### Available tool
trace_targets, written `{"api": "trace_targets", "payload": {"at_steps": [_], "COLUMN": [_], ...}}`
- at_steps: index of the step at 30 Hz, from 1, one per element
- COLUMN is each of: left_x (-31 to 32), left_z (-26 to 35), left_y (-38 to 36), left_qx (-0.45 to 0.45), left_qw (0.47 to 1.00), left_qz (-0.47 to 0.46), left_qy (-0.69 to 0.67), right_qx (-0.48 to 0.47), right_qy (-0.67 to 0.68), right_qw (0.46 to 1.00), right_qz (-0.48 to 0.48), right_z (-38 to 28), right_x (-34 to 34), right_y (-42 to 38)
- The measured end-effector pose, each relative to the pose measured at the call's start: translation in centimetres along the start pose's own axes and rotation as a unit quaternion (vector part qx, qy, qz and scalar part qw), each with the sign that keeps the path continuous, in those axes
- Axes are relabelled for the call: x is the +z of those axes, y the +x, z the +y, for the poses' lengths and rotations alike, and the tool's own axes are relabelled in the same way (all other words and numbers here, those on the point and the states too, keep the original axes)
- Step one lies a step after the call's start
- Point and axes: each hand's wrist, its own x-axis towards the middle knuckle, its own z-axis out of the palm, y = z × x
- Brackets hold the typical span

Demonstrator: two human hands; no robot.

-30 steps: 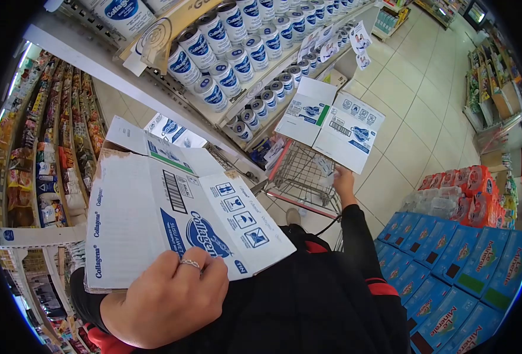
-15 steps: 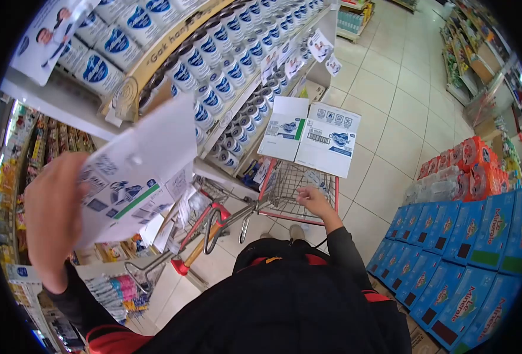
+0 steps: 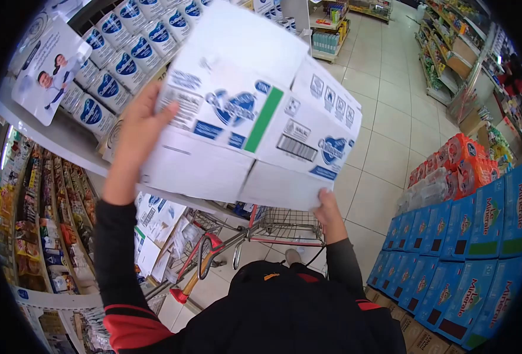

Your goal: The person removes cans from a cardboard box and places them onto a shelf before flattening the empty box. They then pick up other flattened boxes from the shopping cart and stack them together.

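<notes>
A flattened white cardboard carton with blue logos, a green stripe and a barcode is held up in front of me, tilted. My left hand grips its left edge, with the thumb on the printed face. At the lower right corner, my right hand is closed on the cardboard edge. Behind and below it stands a wire shopping cart with red trim, partly covered by the carton. More white printed cardboard lies in a second cart at the lower left.
White cans with blue labels fill the shelves behind the carton. Blue water cartons and red-wrapped bottle packs are stacked on the right. Snack shelves stand at left. A tiled aisle runs ahead.
My left hand has swung the carton rightward and up to the middle, where more of its face shows. My right hand has risen slightly and taken its lower right corner.
</notes>
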Motion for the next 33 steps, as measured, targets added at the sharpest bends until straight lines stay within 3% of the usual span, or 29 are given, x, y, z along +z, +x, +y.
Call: {"api": "trace_targets", "payload": {"at_steps": [3, 6, 7, 9, 11, 15, 17, 21, 23, 27, 33], "left_x": [4.4, 7.7, 8.4, 9.6, 10.2, 11.5, 12.1, 14.1, 14.8, 15.6, 14.5], "left_z": [-5.1, -13.4, -15.9, -17.8, -18.8, -23.4, -25.6, -29.0, -29.6, -31.2, -31.9], "left_y": [0.1, 0.1, -0.2, -1.4, -2.6, -4.9, -5.4, -6.2, -6.5, -8.2, -10.3], "left_qx": [-0.069, -0.146, -0.179, -0.253, -0.351, -0.439, -0.524, -0.552, -0.567, -0.583, -0.58], "left_qw": [0.996, 0.985, 0.976, 0.962, 0.923, 0.882, 0.825, 0.802, 0.8, 0.787, 0.782], "left_qz": [-0.013, -0.039, -0.059, -0.075, -0.095, -0.102, -0.103, -0.088, -0.117, -0.138, -0.165], "left_qy": [-0.053, -0.084, -0.106, -0.068, -0.128, -0.135, -0.187, -0.213, -0.159, -0.15, -0.158], "right_qx": [-0.014, -0.126, -0.123, -0.137, -0.124, -0.07, -0.051, 0.003, 0.02, 0.058, 0.029], "right_qy": [-0.027, -0.167, -0.171, -0.202, -0.2, -0.257, -0.287, -0.28, -0.279, -0.298, -0.41], "right_qw": [0.997, 0.967, 0.966, 0.952, 0.947, 0.923, 0.919, 0.925, 0.93, 0.904, 0.866], "right_qz": [0.066, 0.146, 0.147, 0.184, 0.217, 0.276, 0.264, 0.259, 0.239, 0.3, 0.285], "right_z": [-1.7, -3.3, -3.9, -5.9, -7.7, -9.0, -8.1, -4.6, -3.1, -1.2, 0.6], "right_x": [-3.0, -4.6, -5.2, -7.4, -9.7, -11.9, -13.0, -14.5, -14.8, -14.9, -17.8], "right_y": [-0.2, -0.7, -0.5, -0.1, 1.2, 4.8, 7.0, 10.5, 11.6, 12.8, 12.6]}}
